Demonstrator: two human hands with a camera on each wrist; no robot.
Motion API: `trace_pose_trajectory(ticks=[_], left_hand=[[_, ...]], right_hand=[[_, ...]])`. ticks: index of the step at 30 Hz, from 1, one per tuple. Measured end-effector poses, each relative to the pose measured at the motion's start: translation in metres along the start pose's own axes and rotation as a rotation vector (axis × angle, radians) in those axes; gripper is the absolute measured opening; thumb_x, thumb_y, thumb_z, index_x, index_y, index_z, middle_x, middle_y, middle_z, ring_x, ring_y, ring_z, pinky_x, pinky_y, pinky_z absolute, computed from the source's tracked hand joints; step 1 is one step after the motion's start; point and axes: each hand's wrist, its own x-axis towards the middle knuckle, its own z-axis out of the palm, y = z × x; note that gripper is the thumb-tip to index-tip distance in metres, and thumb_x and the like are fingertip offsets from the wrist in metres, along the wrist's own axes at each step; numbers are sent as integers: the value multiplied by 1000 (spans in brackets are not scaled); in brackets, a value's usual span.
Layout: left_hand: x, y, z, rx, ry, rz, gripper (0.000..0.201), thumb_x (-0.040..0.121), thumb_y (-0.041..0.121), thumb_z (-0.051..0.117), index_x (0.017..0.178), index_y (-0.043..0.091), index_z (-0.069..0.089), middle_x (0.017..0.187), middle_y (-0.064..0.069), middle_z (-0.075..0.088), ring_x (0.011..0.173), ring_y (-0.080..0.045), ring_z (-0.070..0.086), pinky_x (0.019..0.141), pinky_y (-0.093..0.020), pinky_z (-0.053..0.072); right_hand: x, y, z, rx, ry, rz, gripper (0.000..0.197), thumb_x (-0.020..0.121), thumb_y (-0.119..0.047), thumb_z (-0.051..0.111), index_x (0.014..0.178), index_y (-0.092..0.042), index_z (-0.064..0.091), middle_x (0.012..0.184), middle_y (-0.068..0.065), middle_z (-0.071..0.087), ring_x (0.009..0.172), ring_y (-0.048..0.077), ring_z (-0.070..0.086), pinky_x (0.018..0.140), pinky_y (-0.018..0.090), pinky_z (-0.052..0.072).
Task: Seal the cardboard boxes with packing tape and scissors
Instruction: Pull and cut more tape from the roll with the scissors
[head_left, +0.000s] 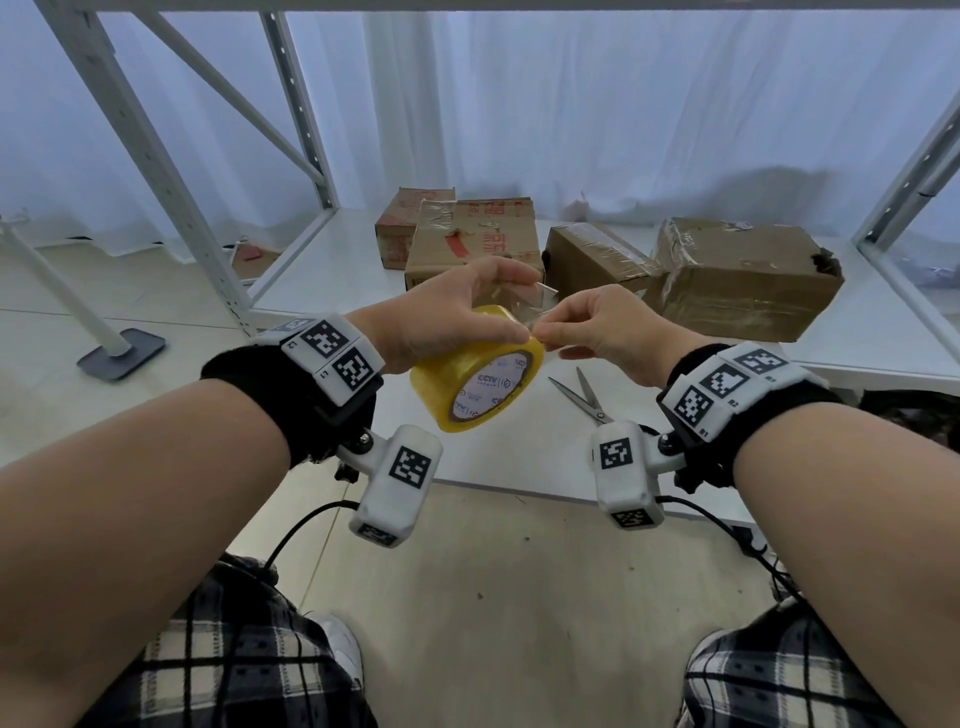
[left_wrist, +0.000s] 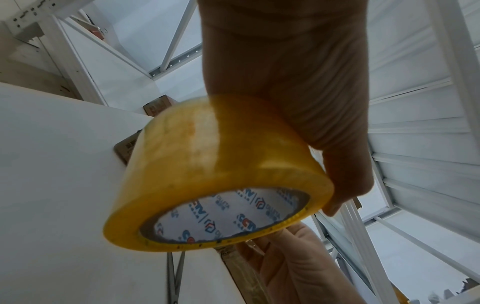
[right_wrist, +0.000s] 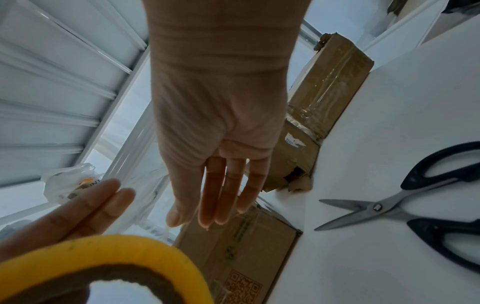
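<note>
- A yellow roll of tape (head_left: 475, 371) is held up in the middle of the head view by the left hand (head_left: 441, 317), fingers curled over the top of the roll and the thumb wrapped round the near side.
- From the left wrist camera the same roll (left_wrist: 215, 170) fills the centre of the frame, with the printed white core facing down toward the lens; the thumb is seen pressed along its right edge.
- A bit of clear tape end (head_left: 540, 299) is pinched by the right hand (head_left: 608, 332), thumb and forefinger closed on it right at the roll's upper right edge. The other fingers look loosely curled in the head view, fairly straight in the right wrist view.
- The scissors (head_left: 584, 397) are left lying on the white shelf (head_left: 519, 447) just below the right hand, blades spread apart. In the right wrist view they (right_wrist: 405, 207) are at the right of the frame, black handles, not touched by anything.
- Four cardboard boxes (head_left: 737, 280) are parked further back on the shelf, upper middle to upper right of the head view, all looking pretty crumpled and already carrying old tape.
- Checked trousers (head_left: 234, 670) are seen at the bottom corners.
</note>
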Motion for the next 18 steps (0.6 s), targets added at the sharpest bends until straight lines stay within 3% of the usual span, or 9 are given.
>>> trace_pose_trajectory(ticks=[2, 6, 9, 13, 16, 18], left_hand=[[-2, 3, -1, 1, -27, 4, 62, 71, 32, 71, 127, 34, 46, 123, 15, 57, 106, -8, 61, 83, -24, 55], [-4, 9, -3, -40, -64, 26, 57, 72, 27, 70, 124, 35, 48, 126, 10, 57, 106, -7, 62, 82, -23, 53], [-5, 13, 0, -47, -76, 46, 58, 72, 25, 70, 126, 31, 49, 126, 11, 57, 106, -7, 62, 81, -22, 53], [-4, 13, 2, -23, -85, 55, 60, 72, 25, 70, 128, 28, 49, 126, 13, 57, 106, -3, 61, 81, -21, 52], [-5, 12, 0, -9, -77, 45, 57, 71, 24, 70, 123, 32, 51, 124, 15, 58, 104, 1, 60, 80, -19, 51], [-5, 11, 0, 7, -84, 30, 55, 71, 24, 71, 122, 33, 51, 121, 16, 60, 107, -3, 61, 82, -19, 52]], right_hand=[[-2, 0, -4, 44, -56, 41, 8, 85, -15, 70, 88, -8, 70, 94, 10, 70, 86, 15, 65, 77, 25, 54], [-6, -3, -9, 375, -259, 189, 20, 77, -15, 68, 95, -7, 69, 93, 9, 70, 89, 19, 67, 84, 34, 55], [-5, -5, -6, 507, -269, 210, 22, 75, -12, 64, 96, -6, 65, 88, 9, 68, 84, 21, 64, 78, 34, 56], [-5, -5, -7, 673, -252, 266, 33, 73, -24, 51, 91, 1, 63, 85, 15, 68, 79, 25, 65, 72, 36, 57], [-2, -5, -5, 559, -177, 310, 45, 95, -38, 44, 85, 1, 63, 81, 16, 68, 75, 25, 67, 71, 35, 58], [-1, -7, 1, 408, -135, 317, 33, 93, -35, 57, 84, -4, 62, 80, 12, 66, 70, 19, 66, 70, 32, 58]])
